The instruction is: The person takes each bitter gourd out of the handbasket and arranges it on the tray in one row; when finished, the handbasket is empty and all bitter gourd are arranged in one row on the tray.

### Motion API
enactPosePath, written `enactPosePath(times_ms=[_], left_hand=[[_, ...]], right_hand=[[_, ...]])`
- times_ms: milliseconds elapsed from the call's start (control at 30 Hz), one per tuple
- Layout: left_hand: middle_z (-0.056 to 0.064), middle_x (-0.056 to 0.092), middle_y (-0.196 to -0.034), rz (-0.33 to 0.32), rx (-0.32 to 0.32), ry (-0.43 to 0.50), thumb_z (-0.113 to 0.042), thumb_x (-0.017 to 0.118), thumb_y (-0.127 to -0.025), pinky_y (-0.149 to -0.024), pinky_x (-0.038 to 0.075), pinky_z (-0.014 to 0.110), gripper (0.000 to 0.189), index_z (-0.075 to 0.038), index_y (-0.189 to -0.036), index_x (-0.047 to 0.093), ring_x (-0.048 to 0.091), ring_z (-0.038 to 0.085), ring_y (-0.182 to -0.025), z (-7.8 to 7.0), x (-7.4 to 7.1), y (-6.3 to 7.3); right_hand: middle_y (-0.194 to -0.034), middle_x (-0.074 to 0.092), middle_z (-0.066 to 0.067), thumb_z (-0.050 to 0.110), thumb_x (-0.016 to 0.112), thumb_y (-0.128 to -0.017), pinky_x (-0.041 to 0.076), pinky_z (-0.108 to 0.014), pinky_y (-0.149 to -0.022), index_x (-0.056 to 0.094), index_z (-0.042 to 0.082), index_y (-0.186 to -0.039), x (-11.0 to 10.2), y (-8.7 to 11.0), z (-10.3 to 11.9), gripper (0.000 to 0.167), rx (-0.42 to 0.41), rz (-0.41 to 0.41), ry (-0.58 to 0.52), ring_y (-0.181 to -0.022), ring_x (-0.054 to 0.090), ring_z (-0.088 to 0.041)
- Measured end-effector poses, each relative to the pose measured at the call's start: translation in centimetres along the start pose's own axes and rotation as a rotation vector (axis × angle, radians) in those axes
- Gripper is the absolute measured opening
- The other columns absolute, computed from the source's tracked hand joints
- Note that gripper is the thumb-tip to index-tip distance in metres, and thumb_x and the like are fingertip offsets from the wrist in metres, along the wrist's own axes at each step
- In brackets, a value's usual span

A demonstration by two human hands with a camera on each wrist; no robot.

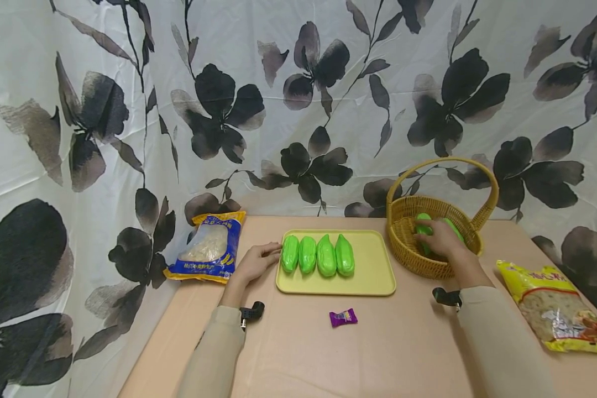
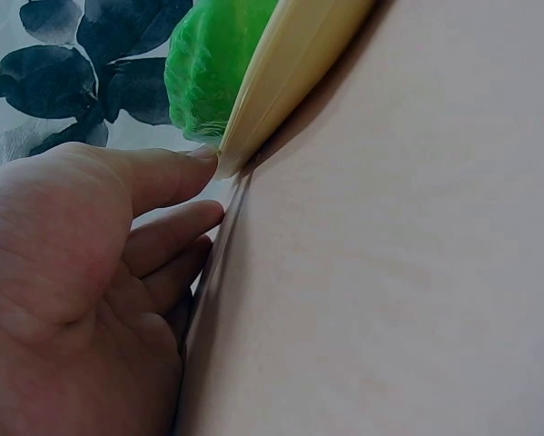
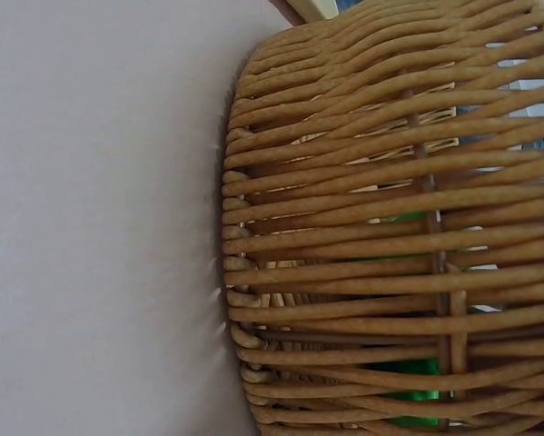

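Several bumpy green bitter melons lie side by side on a yellow tray. My left hand is at the tray's left edge; in the left wrist view its thumb touches the rim beside one melon, the other fingers loosely bent near the tabletop. Inside the wicker basket, my right hand holds a green bitter melon, fingers across it. Another green melon shows behind that hand. From the right wrist, the basket's woven side hides the hand, with green glimpsed through gaps.
A small purple wrapped candy lies in front of the tray. A blue and yellow food bag is at the left, a yellow food bag at the right. The basket's tall handle arches over it. Floral cloth hangs behind the table.
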State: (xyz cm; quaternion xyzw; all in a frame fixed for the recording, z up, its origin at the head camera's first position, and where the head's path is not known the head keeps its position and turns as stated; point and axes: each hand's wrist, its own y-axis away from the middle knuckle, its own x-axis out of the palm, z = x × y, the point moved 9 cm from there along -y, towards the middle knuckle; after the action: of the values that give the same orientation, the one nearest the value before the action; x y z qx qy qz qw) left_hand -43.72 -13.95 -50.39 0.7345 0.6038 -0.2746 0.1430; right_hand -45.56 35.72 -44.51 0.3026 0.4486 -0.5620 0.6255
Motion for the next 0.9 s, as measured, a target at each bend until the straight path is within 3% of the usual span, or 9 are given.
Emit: enactPosePath(times_ms=[167,367,633,700,800,900], left_hand=[[0.01,0.056,-0.155,0.003,0.004,-0.003,-0.028,0.069,-0.102,-0.13,0.028,0.048,0.041,-0.017,-0.141,0.067,0.043,0.031,-0.151,-0.1,0.0,0.0],[0.01,0.055,-0.155,0.008,-0.011,0.008,-0.028,0.069,-0.102,-0.131,0.028,0.046,0.041,-0.016,-0.141,0.067,0.042,0.029,-0.152,-0.1,0.0,0.1],[0.01,0.057,-0.154,0.002,-0.008,0.004,-0.027,0.069,-0.102,-0.13,0.029,0.048,0.039,-0.018,-0.14,0.068,0.044,0.031,-0.151,-0.1,0.0,0.1],[0.009,0.057,-0.154,0.002,-0.01,0.002,-0.027,0.069,-0.102,-0.13,0.029,0.048,0.039,-0.018,-0.14,0.068,0.044,0.03,-0.151,-0.1,0.0,0.1],[0.01,0.057,-0.154,0.003,-0.01,-0.002,-0.027,0.069,-0.102,-0.13,0.029,0.048,0.039,-0.018,-0.14,0.068,0.044,0.031,-0.151,-0.1,0.0,0.1],[0.01,0.057,-0.154,0.003,-0.008,-0.004,-0.027,0.068,-0.102,-0.13,0.029,0.048,0.039,-0.018,-0.141,0.068,0.043,0.031,-0.151,-0.1,-0.1,0.1]], right_hand=[[-0.151,0.032,-0.047,0.024,0.062,-0.105,0.036,-0.078,-0.11,0.046,-0.001,-0.154,-0.6,0.0,-0.1,0.056,0.032,-0.071,-0.053,-0.139,0.031,-0.065],[-0.152,0.032,-0.044,0.027,0.065,-0.104,0.039,-0.079,-0.105,0.052,0.005,-0.151,-2.8,0.5,0.7,0.053,0.028,-0.274,-0.125,-0.137,0.035,-0.064],[-0.154,0.032,-0.037,0.032,0.066,-0.104,0.048,-0.07,-0.095,0.055,0.011,-0.152,-5.9,2.0,4.2,0.054,-0.039,-0.487,-0.261,-0.131,0.043,-0.055],[-0.155,0.034,-0.032,0.032,0.067,-0.103,0.051,-0.062,-0.091,0.056,0.013,-0.152,-6.8,2.7,6.0,0.053,-0.066,-0.533,-0.287,-0.13,0.045,-0.05],[-0.156,0.036,-0.027,0.029,0.07,-0.102,0.054,-0.031,-0.086,0.058,0.018,-0.151,-8.0,3.8,8.6,0.052,-0.11,-0.592,-0.32,-0.129,0.047,-0.045],[-0.154,0.039,-0.026,0.024,0.073,-0.1,0.042,-0.004,-0.077,0.061,0.019,-0.148,-8.8,4.6,10.6,0.05,-0.162,-0.64,-0.341,-0.129,0.048,-0.043]])
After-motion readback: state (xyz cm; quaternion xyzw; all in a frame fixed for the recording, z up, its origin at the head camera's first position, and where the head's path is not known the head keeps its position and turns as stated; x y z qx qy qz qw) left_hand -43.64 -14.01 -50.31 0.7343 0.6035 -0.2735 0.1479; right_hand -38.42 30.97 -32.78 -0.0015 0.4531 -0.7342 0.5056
